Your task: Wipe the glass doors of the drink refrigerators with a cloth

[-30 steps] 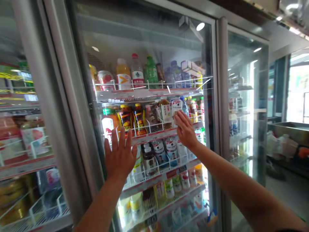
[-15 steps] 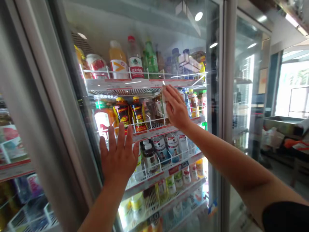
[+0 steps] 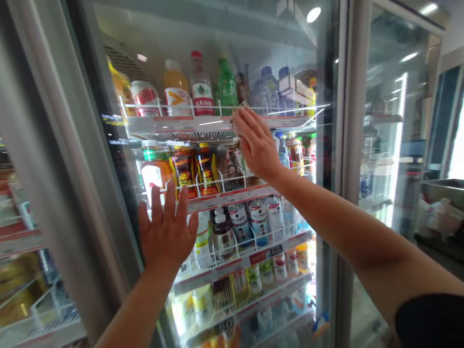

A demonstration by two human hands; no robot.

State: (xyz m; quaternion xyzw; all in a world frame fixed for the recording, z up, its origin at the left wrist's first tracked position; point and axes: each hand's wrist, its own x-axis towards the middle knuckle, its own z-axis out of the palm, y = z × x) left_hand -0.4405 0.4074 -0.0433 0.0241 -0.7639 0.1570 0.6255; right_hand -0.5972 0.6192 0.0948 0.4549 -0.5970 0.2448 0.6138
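My left hand point(image 3: 165, 232) lies flat and open on the glass door point(image 3: 203, 29) of a drinks fridge, fingers spread and pointing up, at the height of the third shelf. Higher and to the right, my right hand point(image 3: 255, 142) presses against the same glass with fingers together. A small pale cloth point(image 3: 236, 114) peeks out under its fingertips, level with the top shelf's front rail point(image 3: 181, 118). Behind the glass stand an orange juice bottle point(image 3: 175, 92), a red-capped water bottle point(image 3: 201, 87) and a green bottle point(image 3: 226, 84).
Wire shelves below hold several dark sauce-coloured bottles point(image 3: 197, 166) and white-labelled bottles point(image 3: 259, 220). A metal frame post point(image 3: 344, 159) separates this door from another fridge door point(image 3: 395, 121) on the right. A second glass door point(image 3: 25, 217) stands at the left. Shop floor shows at far right.
My right hand has slid up and to the left across the glass, from the second shelf's height to the top shelf rail. My left hand has shifted slightly left and stays flat.
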